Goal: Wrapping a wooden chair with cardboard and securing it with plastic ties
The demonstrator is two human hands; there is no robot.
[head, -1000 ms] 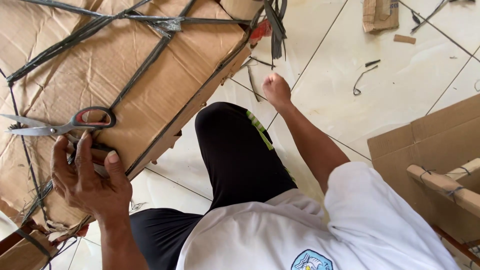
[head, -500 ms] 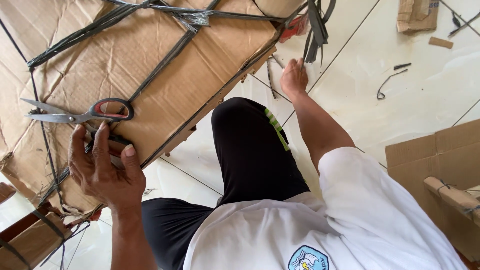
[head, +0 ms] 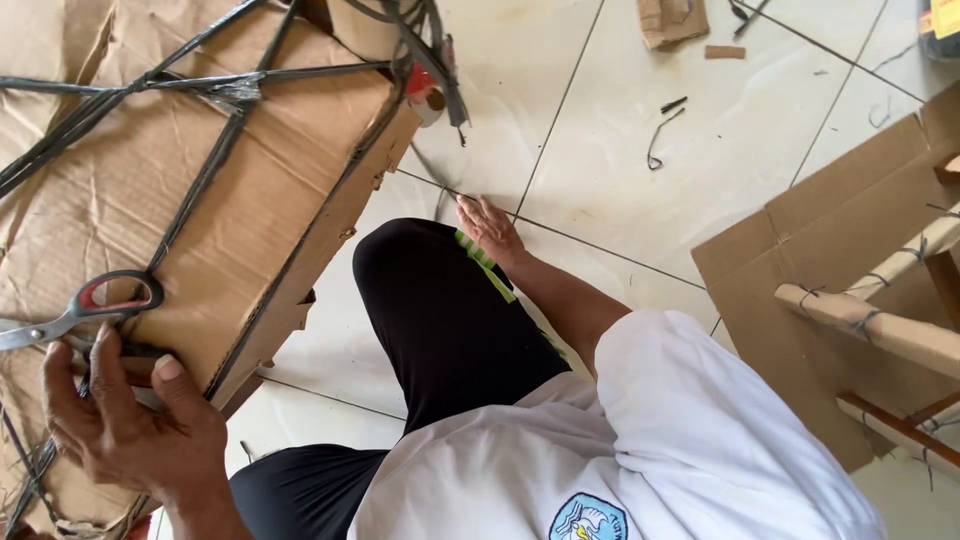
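Here, seen from above, a seated person's left hand [head: 120, 425] presses scissors [head: 75, 315] with red-lined handles against a strapped cardboard box [head: 200, 190], fingers curled around the lower handle, blades pointing off the left edge. The right hand [head: 488, 228] lies loose and flat on the tiled floor [head: 600, 150], holding nothing, just beside a thin black strap piece [head: 440, 190] near the box corner. To do this well, it seems wise to keep the scissors pinned and the box steady while reaching.
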